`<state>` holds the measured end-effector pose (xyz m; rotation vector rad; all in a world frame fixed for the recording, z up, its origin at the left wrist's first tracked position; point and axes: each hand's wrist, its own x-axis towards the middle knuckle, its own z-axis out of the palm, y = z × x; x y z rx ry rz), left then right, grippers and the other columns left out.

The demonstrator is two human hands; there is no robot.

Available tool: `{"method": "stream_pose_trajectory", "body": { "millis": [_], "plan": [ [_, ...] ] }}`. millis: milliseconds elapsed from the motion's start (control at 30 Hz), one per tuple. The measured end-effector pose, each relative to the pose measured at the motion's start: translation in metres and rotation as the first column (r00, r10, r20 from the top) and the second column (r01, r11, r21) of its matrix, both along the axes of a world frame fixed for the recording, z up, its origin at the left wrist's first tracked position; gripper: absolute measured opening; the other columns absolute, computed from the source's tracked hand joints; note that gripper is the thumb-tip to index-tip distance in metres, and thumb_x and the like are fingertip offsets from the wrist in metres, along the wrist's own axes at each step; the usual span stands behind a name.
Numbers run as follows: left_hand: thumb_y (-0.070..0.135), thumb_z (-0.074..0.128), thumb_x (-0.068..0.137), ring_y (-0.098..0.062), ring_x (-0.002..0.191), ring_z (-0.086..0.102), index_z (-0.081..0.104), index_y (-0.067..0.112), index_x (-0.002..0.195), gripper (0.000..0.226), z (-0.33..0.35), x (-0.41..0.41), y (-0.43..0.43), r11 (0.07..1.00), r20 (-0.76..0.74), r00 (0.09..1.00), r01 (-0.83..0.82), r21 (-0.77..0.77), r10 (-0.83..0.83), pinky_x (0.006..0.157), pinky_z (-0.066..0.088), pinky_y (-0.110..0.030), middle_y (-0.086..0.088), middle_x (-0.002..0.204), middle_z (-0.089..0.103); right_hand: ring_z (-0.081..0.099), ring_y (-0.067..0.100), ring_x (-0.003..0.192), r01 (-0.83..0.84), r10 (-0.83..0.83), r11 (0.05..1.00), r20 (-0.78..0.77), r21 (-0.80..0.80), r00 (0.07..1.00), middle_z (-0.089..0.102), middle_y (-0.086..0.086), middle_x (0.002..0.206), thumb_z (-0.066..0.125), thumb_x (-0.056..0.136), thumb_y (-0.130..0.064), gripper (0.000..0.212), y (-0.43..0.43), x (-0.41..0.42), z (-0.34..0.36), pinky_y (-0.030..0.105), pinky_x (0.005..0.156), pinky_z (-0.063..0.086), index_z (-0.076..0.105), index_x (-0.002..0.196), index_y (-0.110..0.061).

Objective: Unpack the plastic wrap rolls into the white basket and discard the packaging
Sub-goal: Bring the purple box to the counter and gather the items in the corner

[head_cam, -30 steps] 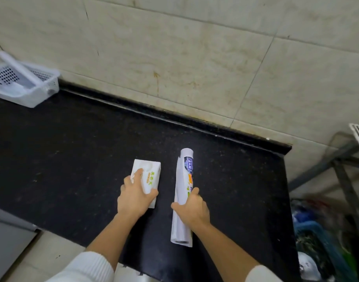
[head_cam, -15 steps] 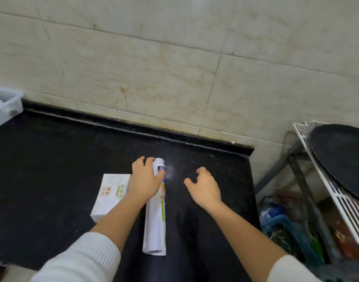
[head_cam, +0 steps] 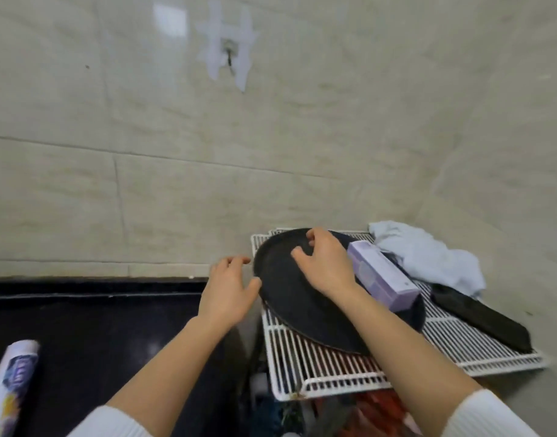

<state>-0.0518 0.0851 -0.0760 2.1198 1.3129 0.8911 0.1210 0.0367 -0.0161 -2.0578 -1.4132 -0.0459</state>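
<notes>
From the head view, both hands are reaching toward the white wire rack (head_cam: 349, 367) at four o'clock: the right hand (head_cam: 326, 266) is hovering over the round black pan (head_cam: 305, 307), fingers apart and curled on nothing, likely heading for the long lilac cardboard box (head_cam: 383, 275) lying across the pan at three o'clock. The left hand (head_cam: 228, 290) is spreading open beside the pan's rim, probably to steady it, while the white labelled plastic wrap roll (head_cam: 10, 386) is lying on the black stone counter (head_cam: 97, 326) at eight o'clock; the white basket is showing nowhere.
</notes>
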Motion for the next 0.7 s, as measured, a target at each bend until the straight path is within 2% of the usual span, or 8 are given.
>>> {"method": "stream_pose_trajectory", "body": {
  "millis": [133, 267, 333, 500, 600, 700],
  "plan": [
    [0.034, 0.055, 0.089, -0.027, 0.131, 0.037, 0.048, 0.018, 0.133, 0.047, -0.007, 0.064, -0.022, 1.000, 0.009, 1.000, -0.003, -0.016, 0.003, 0.106, 0.037, -0.041, -0.008, 0.137, 0.047, 0.052, 0.034, 0.110, 0.096, -0.090, 0.994, 0.129, -0.044, 0.988, 0.060, 0.014, 0.116, 0.058, 0.083, -0.036, 0.038, -0.020, 0.088, 0.014, 0.042, 0.087, 0.044, 0.057, 0.108, -0.007],
    [0.041, 0.055, 0.088, -0.032, 0.140, 0.024, 0.048, 0.018, 0.133, 0.052, -0.020, 0.089, -0.031, 0.997, -0.168, 0.983, -0.077, 0.019, 0.079, 0.117, 0.024, -0.046, -0.014, 0.145, 0.042, 0.040, 0.036, 0.127, 0.199, -0.150, 0.927, 0.170, -0.318, 0.974, 0.046, 0.015, 0.137, 0.056, 0.083, -0.048, 0.065, -0.035, 0.140, 0.007, 0.050, 0.099, 0.039, 0.042, 0.132, -0.009],
    [0.043, 0.055, 0.087, -0.033, 0.142, 0.022, 0.049, 0.018, 0.132, 0.052, -0.022, 0.091, -0.030, 0.995, -0.221, 0.970, -0.102, 0.018, 0.104, 0.118, 0.020, -0.047, -0.014, 0.145, 0.043, 0.044, 0.037, 0.126, 0.174, -0.142, 0.904, 0.110, -0.390, 0.984, 0.047, 0.016, 0.138, 0.059, 0.082, -0.049, 0.071, -0.038, 0.153, 0.000, 0.047, 0.099, 0.042, 0.039, 0.136, -0.009],
    [0.044, 0.053, 0.088, -0.031, 0.144, 0.021, 0.051, 0.020, 0.131, 0.050, -0.024, 0.093, -0.028, 0.996, -0.277, 0.956, -0.093, 0.010, 0.092, 0.120, 0.015, -0.048, -0.011, 0.144, 0.045, 0.054, 0.035, 0.119, 0.157, -0.163, 0.939, 0.006, -0.305, 0.987, 0.054, 0.016, 0.134, 0.066, 0.079, -0.045, 0.070, -0.040, 0.162, -0.013, 0.037, 0.089, 0.045, 0.041, 0.134, -0.009],
    [0.042, 0.053, 0.088, -0.031, 0.145, 0.019, 0.050, 0.019, 0.133, 0.050, -0.021, 0.093, -0.027, 0.997, -0.287, 0.955, -0.082, -0.016, 0.074, 0.120, 0.014, -0.047, -0.011, 0.146, 0.043, 0.057, 0.036, 0.112, 0.140, -0.153, 0.959, -0.034, -0.246, 0.988, 0.059, 0.015, 0.128, 0.068, 0.078, -0.047, 0.067, -0.034, 0.154, -0.007, 0.034, 0.076, 0.040, 0.044, 0.129, -0.010],
    [0.034, 0.056, 0.089, -0.029, 0.141, 0.023, 0.049, 0.017, 0.133, 0.048, -0.013, 0.086, -0.028, 0.996, -0.162, 0.986, -0.051, -0.067, 0.040, 0.115, 0.023, -0.041, -0.010, 0.142, 0.045, 0.060, 0.035, 0.104, 0.058, -0.069, 0.983, -0.058, -0.172, 0.996, 0.062, 0.013, 0.121, 0.068, 0.076, -0.049, 0.063, -0.019, 0.131, 0.008, 0.034, 0.070, 0.040, 0.046, 0.122, -0.012]
  ]
}}
